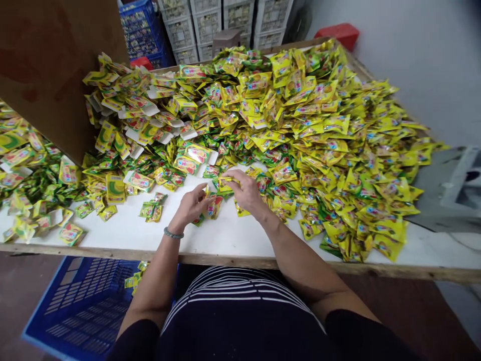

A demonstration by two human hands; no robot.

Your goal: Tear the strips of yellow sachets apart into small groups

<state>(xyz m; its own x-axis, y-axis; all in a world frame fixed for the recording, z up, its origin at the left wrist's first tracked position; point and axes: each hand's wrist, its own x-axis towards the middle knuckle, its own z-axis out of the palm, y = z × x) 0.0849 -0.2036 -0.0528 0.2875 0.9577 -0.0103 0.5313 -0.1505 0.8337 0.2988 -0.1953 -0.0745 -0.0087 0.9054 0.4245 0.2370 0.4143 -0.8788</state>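
Observation:
My left hand (192,204), with a beaded bracelet on its wrist, is closed in a pinch on a small candy packet (214,206) with a red fruit picture, just above the white tabletop (225,240). To its right, my right hand (245,191) has thumb and fingers closed on a yellow candy packet (225,184). The two hands are close together but apart. Green and yellow packets lie under and around them. A little cluster of packets (153,206) rests on the table left of my left hand.
A large heap of yellow packets (330,145) covers the table's back and right. Small printed boxes (139,110) pile up at left beside a brown cardboard sheet (48,65). Below the table edge stands a blue crate (75,301). A grey machine (447,190) is at far right.

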